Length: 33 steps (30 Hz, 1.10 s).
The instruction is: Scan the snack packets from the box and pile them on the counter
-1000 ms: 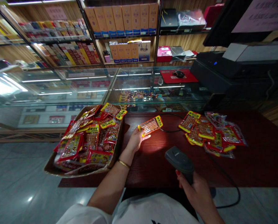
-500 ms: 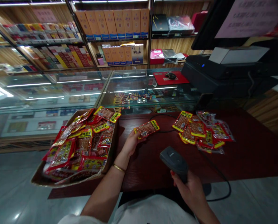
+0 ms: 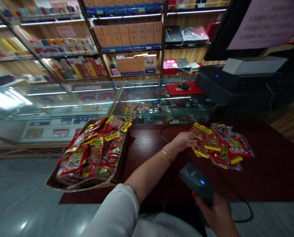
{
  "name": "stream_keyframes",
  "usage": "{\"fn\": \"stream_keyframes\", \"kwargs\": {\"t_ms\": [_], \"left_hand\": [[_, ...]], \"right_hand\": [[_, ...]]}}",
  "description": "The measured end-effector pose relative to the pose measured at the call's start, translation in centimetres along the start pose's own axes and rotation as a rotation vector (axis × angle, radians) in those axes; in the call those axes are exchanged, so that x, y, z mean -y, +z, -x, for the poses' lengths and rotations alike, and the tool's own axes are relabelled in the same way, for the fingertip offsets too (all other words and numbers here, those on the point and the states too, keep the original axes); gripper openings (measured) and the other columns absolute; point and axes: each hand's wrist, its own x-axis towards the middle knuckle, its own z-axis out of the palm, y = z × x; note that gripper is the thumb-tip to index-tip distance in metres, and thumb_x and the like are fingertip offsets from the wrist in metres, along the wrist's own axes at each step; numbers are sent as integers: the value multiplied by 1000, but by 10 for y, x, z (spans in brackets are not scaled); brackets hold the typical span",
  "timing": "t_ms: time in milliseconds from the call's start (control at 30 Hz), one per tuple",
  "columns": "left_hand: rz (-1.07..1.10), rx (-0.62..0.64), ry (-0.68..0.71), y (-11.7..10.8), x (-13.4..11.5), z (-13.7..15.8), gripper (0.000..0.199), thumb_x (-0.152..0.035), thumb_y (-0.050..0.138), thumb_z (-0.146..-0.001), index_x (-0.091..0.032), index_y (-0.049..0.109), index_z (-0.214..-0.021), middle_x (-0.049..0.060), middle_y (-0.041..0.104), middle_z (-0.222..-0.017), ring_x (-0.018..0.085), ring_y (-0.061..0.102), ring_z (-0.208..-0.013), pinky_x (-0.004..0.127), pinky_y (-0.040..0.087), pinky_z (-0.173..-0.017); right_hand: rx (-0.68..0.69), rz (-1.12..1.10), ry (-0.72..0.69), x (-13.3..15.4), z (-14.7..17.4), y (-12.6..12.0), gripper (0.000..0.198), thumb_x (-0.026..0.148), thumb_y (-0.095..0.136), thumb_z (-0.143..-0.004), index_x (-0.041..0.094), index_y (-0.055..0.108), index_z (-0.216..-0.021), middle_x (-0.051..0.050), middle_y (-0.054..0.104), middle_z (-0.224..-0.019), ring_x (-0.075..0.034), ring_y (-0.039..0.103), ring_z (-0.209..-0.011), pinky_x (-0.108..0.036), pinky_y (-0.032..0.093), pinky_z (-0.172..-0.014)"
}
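Observation:
My left hand (image 3: 186,141) reaches to the left edge of a pile of snack packets (image 3: 212,142) on the dark red counter. Its fingers are stretched out and slightly apart, touching the nearest red-and-yellow packet (image 3: 200,131); the fingertips partly overlap the pile. In my right hand (image 3: 217,210) is a dark barcode scanner (image 3: 196,182), its head pointing up and left and a blue light glowing on top. At left, a cardboard box (image 3: 121,164) is heaped with similar shiny packets (image 3: 96,149).
A black cable (image 3: 243,197) loops off the counter's front edge at right. Behind the counter (image 3: 147,164) stands a glass display case (image 3: 142,90) with a mouse (image 3: 183,86) on a red mat (image 3: 170,89). A monitor (image 3: 226,29) and dark equipment (image 3: 238,89) occupy the right.
My left hand has moved right from mid-counter, carrying a packet to the pile. My right hand and the scanner shifted slightly right and down in view, and the scanner's blue light came on.

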Motion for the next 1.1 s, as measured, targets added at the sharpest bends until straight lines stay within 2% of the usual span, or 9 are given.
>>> {"fn": "stream_keyframes", "kwargs": {"t_ms": [133, 233, 300, 400, 567, 700, 900, 967, 1100], "left_hand": [[-294, -175, 245, -27, -6, 46, 46, -14, 69, -84, -15, 63, -130, 13, 74, -113, 18, 72, -94, 33, 58, -90], [-846, -303, 616, -73, -33, 125, 40, -21, 61, -91, -21, 66, -131, 11, 73, -122, 21, 69, -107, 34, 56, -96], [-1187, -488, 708, -109, -61, 181, 35, -23, 58, -93, -22, 70, -126, 9, 74, -124, 22, 68, -112, 38, 52, -104], [-1615, -789, 595, -165, -97, 244, 46, -16, 56, -87, -20, 68, -131, 10, 71, -131, 28, 61, -126, 46, 44, -114], [-1928, -868, 343, -235, -105, 270, 59, -13, 61, -79, -24, 67, -136, 10, 62, -147, 38, 45, -144, 63, 27, -121], [-1868, -892, 477, -244, -100, 264, 39, -18, 54, -90, -27, 77, -119, 9, 73, -131, 38, 55, -135, 63, 35, -116], [-1207, -1175, 932, -181, -100, 278, 30, -32, 56, -95, -22, 75, -117, 9, 75, -123, 29, 69, -114, 49, 54, -104], [-800, -1116, 994, -156, -90, 271, 31, -41, 59, -95, -21, 73, -113, 7, 76, -111, 24, 72, -100, 43, 61, -92], [-189, -765, 883, -124, -57, 226, 37, -48, 72, -86, -19, 69, -109, 5, 75, -101, 18, 72, -82, 35, 64, -76]], "right_hand": [[-42, -2, 120, 0, 4, 1, 61, 79, 53, -87, 25, 75, -71, -6, 75, -63, -26, 72, -60, -30, 55, -59], [16, -24, 162, 0, 3, 5, 68, 85, 50, -85, 25, 77, -73, -5, 78, -69, -25, 75, -67, -30, 55, -65], [60, -47, 184, -3, 0, 8, 67, 86, 51, -85, 24, 77, -75, -5, 79, -71, -24, 76, -70, -29, 56, -68], [114, -85, 188, -9, -7, 12, 64, 84, 57, -82, 23, 78, -77, -6, 81, -75, -25, 78, -72, -27, 59, -68], [133, -172, 112, 0, -12, 19, 60, 79, 64, -81, 21, 80, -82, -8, 81, -73, -25, 79, -67, -26, 62, -63], [71, -197, 94, 21, -6, 23, 58, 78, 61, -84, 22, 77, -79, -7, 79, -71, -25, 76, -66, -28, 60, -64], [33, -173, 121, 28, 0, 21, 58, 79, 61, -85, 24, 75, -72, -6, 77, -68, -23, 73, -63, -28, 57, -64], [30, -172, 131, 26, 0, 21, 57, 78, 61, -85, 24, 76, -73, -5, 77, -67, -23, 73, -63, -28, 56, -64], [36, -159, 120, 29, -3, 19, 57, 77, 60, -86, 24, 75, -71, -5, 77, -69, -23, 73, -64, -29, 55, -66]]}}
